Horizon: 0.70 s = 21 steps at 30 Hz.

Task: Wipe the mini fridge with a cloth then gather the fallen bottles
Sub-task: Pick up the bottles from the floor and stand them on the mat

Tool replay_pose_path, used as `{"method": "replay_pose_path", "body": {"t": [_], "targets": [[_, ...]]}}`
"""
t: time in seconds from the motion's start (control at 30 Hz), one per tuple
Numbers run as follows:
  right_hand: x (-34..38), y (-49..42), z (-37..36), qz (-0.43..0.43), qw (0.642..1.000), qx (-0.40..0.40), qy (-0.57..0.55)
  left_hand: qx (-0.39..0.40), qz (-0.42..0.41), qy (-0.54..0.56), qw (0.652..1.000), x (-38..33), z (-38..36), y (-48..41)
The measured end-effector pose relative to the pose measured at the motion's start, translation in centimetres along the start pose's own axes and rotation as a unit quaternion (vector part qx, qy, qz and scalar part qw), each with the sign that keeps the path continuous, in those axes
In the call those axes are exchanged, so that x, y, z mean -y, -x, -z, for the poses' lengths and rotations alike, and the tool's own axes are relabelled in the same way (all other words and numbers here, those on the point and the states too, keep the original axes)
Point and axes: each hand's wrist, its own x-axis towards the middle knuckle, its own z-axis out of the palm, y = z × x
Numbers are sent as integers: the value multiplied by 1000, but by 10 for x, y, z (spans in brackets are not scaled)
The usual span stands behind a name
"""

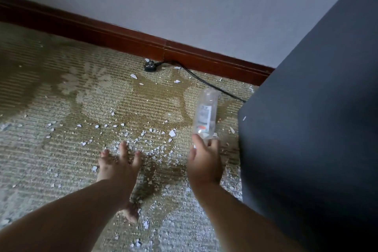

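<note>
A clear plastic bottle (205, 114) with a white label lies lengthwise on the patterned carpet, just left of the dark mini fridge (311, 112). My right hand (204, 161) reaches to the bottle's near end, thumb on its left side and fingers on its right, pinching it. My left hand (119, 164) hovers low over the carpet with fingers spread and holds nothing. No cloth is in view.
White flakes and crumbs (143, 141) litter the carpet around both hands. A black plug (150, 66) and its cord (208, 84) run along the brown baseboard (114, 32) to the fridge. A bare foot (131, 214) shows under my left forearm.
</note>
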Motion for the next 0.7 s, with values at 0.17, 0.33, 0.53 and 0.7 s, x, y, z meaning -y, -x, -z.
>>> {"method": "replay_pose_path", "body": {"t": [0.17,0.33,0.53,0.7], "targets": [[36,67,12,79,985,4,-150,-23,25,3,999,-3,-1,2],[14,119,52,133,969,128,-163,-29,20,8,999,-3,0,8],[-15,144,104,109,977,121,-135,-44,-7,39,998,4,10,28],[-25,168,125,27,991,61,-112,-79,-6,103,992,0,-9,44]]}}
